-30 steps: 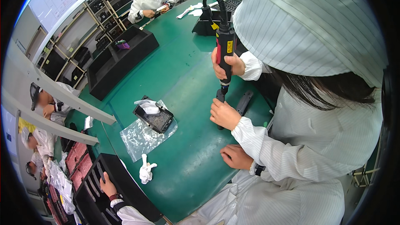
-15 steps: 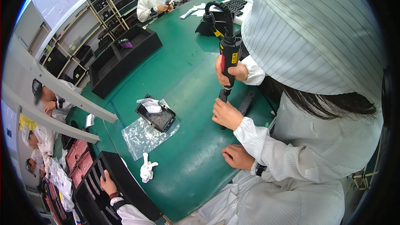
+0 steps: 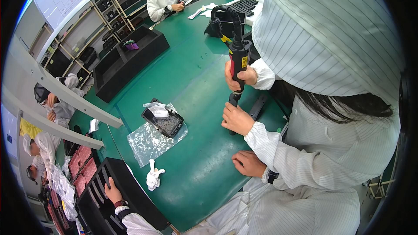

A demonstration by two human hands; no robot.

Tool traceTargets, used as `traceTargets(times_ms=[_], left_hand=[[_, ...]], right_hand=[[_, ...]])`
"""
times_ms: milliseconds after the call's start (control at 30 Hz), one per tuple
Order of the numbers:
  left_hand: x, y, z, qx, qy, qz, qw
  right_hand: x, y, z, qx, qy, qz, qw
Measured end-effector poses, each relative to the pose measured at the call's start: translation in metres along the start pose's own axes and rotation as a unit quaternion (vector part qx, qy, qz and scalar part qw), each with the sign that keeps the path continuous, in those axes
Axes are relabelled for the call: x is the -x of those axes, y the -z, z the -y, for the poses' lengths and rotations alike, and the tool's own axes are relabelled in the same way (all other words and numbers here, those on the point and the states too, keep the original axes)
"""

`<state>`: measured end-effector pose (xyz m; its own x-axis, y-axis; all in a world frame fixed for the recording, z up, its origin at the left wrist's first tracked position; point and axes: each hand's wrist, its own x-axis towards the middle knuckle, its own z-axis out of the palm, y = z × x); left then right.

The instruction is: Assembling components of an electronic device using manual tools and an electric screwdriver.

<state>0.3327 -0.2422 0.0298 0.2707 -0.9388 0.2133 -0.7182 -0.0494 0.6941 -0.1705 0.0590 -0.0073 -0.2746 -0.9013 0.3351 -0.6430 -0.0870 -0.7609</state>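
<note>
My left hand (image 3: pixel 114 191) is at the black slotted tray (image 3: pixel 130 187) at the lower left, its fingers closed on a dark narrow strip-shaped part (image 3: pixel 106 176). More such strips lie in the tray's slots. My right hand (image 3: pixel 249 164) rests on the green table, fingers loosely bent and apart, with nothing seen in it. Just beyond it, a co-worker's hand (image 3: pixel 238 119) steadies a dark part on the table. The co-worker's other hand (image 3: pixel 241 76) grips a black electric screwdriver (image 3: pixel 240 61), standing upright over that part.
A small black box of screws (image 3: pixel 167 124) lies on a clear plastic bag (image 3: pixel 148 146), near a crumpled white glove (image 3: pixel 153 176). A long black tray (image 3: pixel 130 63) stands farther back, and a keyboard (image 3: pixel 244 6) at the far side. Other people sit around the table.
My hands stay where they were. The co-worker's screwdriver has barely shifted. At the far side, a person has raised a light-coloured object; another at the left has moved a hand and head.
</note>
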Motion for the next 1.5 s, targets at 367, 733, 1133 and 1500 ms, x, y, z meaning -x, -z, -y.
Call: traceTargets(times_ms=[367,733,1133,1500], left_hand=[[-0.001,-0.002,0.001,-0.011,-0.004,-0.028,1.0],[-0.003,-0.003,0.009,-0.02,-0.004,-0.029,0.999],[0.0,-0.003,0.001,-0.01,-0.001,-0.019,1.0],[-0.002,0.0,0.007,-0.018,-0.014,-0.027,0.999]], right_hand=[[-0.002,0.001,0.001,0.008,0.014,-0.009,1.0],[0.0,0.001,0.0,0.009,-0.011,0.024,1.0],[-0.001,0.005,0.003,0.001,-0.005,0.022,1.0],[-0.004,0.014,0.011,0.064,-0.013,0.041,0.997]])
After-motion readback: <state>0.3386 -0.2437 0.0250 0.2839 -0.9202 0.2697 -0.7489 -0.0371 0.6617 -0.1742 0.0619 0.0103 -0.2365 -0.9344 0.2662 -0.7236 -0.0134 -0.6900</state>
